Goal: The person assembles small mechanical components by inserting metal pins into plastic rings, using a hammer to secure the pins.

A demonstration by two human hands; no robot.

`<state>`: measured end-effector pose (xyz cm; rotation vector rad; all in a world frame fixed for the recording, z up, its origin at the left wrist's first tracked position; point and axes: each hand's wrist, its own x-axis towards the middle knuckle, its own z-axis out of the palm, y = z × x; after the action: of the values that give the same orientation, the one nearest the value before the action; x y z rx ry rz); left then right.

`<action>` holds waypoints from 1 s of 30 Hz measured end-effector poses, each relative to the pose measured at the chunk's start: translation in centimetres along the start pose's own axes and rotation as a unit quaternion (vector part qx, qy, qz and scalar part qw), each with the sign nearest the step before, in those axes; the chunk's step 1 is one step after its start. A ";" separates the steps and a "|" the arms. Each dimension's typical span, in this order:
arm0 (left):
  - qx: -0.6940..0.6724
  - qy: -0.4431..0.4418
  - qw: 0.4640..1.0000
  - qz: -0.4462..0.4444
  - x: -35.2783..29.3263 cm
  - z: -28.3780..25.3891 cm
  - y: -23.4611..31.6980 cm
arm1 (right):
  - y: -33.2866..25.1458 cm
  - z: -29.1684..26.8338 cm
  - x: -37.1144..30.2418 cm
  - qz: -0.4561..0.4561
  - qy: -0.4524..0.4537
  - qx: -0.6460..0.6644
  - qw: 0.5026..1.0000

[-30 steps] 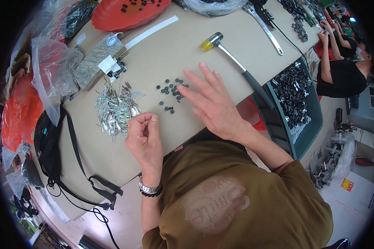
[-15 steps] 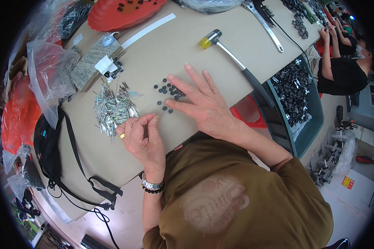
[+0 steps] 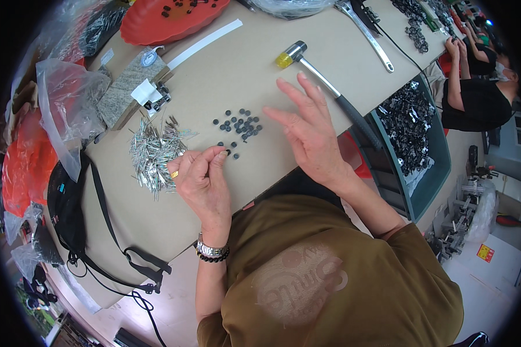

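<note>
My left hand (image 3: 202,182), with a watch (image 3: 213,251) at its wrist, is closed in a pinch of thumb and forefinger. What lies between the tips is too small to make out; a small black round piece shows right beside them. Next to its knuckles lies a heap of thin silver metal pins (image 3: 154,151). Several small black round pieces (image 3: 237,126) are scattered on the table just past the fingertips. To their right my right hand (image 3: 311,136) hovers with fingers spread and nothing in it.
A mallet (image 3: 295,53) with a yellow face and an adjustable wrench (image 3: 367,34) lie farther back. A stone block (image 3: 124,87) and red dish (image 3: 173,36) stand far left, a black bag (image 3: 69,199) nearer. The green bin (image 3: 443,168) at right holds black parts. Other people sit beyond it.
My right hand has lifted off the black round pieces and moved to the right, uncovering them. My left hand has shifted slightly right and up toward the nearest pieces, still pinched.
</note>
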<state>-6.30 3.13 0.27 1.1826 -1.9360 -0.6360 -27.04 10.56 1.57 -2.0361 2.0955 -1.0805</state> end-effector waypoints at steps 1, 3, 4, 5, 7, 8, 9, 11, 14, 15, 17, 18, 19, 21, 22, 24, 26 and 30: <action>-0.002 -0.002 1.000 -0.006 0.0 0.0 0.0 | 0.2 -0.2 0.0 0.014 0.013 0.004 1.000; 0.001 0.001 1.000 -0.003 0.0 0.2 0.1 | 0.4 -0.6 0.0 0.017 0.023 0.009 1.000; 0.003 0.005 1.000 0.001 0.1 0.3 0.1 | 0.5 -0.7 0.1 0.020 0.033 0.014 0.999; 0.004 0.004 1.000 0.002 0.1 0.3 0.1 | 0.5 -0.7 0.1 0.021 0.033 0.014 0.999; 0.009 0.002 1.000 0.012 0.1 0.3 0.1 | 0.7 -0.7 0.0 0.020 0.029 0.013 0.999; 0.010 0.001 1.000 0.013 0.2 0.4 0.2 | 0.6 -0.7 0.0 0.020 0.029 0.013 0.999; 0.030 0.012 0.999 0.030 0.2 0.5 0.4 | 0.5 -0.7 0.0 0.018 0.025 0.014 0.999; 0.050 0.023 0.997 0.047 0.2 0.5 0.7 | 0.3 -0.7 0.0 0.015 0.021 0.015 1.000; 0.115 0.025 0.990 0.081 0.1 0.6 1.3 | -0.1 -0.7 -0.1 0.011 0.019 0.018 1.000; 0.148 0.019 0.983 0.107 0.1 0.5 1.5 | -0.2 -0.7 -0.1 0.010 0.017 0.017 1.000; 0.182 0.014 0.974 0.133 0.2 0.3 1.8 | -0.4 -0.7 -0.1 0.007 0.014 0.016 1.000; 0.204 0.001 0.967 0.150 0.3 0.1 1.8 | -0.6 -0.6 -0.2 0.001 0.008 0.018 1.000; 0.226 -0.012 0.960 0.167 0.3 -0.1 1.8 | -0.8 -0.5 -0.3 -0.005 0.003 0.021 1.000; 0.231 -0.020 0.954 0.189 0.4 -0.7 1.4 | -1.3 -0.2 -0.5 -0.013 0.001 0.026 1.000; 0.237 -0.027 0.948 0.211 0.5 -1.0 1.2 | -1.5 -0.1 -0.6 -0.021 0.000 0.031 0.999; 0.237 -0.038 0.947 0.214 0.4 -1.6 0.8 | -1.8 0.4 -0.8 -0.029 0.002 0.043 0.999; 0.238 -0.048 0.945 0.218 0.5 -1.8 0.4 | -2.2 0.8 -0.5 -0.037 0.003 0.056 0.998; 0.221 -0.050 0.944 0.240 0.3 -1.6 -0.2 | -3.5 1.7 1.7 -0.070 0.008 0.068 0.995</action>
<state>-4.95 2.77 1.17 0.8782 -2.4187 0.0019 -23.46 8.58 2.67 -2.1420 1.8536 -1.2257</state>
